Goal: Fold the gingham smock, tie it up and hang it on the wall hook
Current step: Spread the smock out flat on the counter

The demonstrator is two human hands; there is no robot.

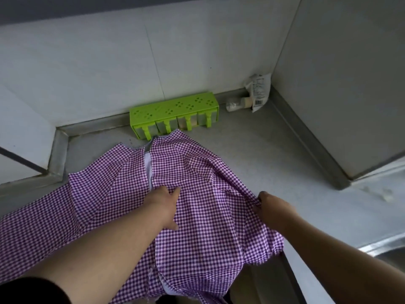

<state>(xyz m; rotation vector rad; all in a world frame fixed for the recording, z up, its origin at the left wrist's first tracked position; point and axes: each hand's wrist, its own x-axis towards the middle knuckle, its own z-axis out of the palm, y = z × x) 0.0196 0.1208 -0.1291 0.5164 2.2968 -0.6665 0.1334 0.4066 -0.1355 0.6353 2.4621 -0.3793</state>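
While the smock (122, 194) is lying spread over the counter (274, 163), the left hand (163, 205) is pressing it flat with straight fingers and the right hand (270, 208) is pinching its right edge; that edge should be travelling across, taut and even

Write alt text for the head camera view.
A purple gingham smock lies spread on a grey counter; the left hand presses its middle while the right hand pinches its right edge. A green spice rack stands against the wall behind.
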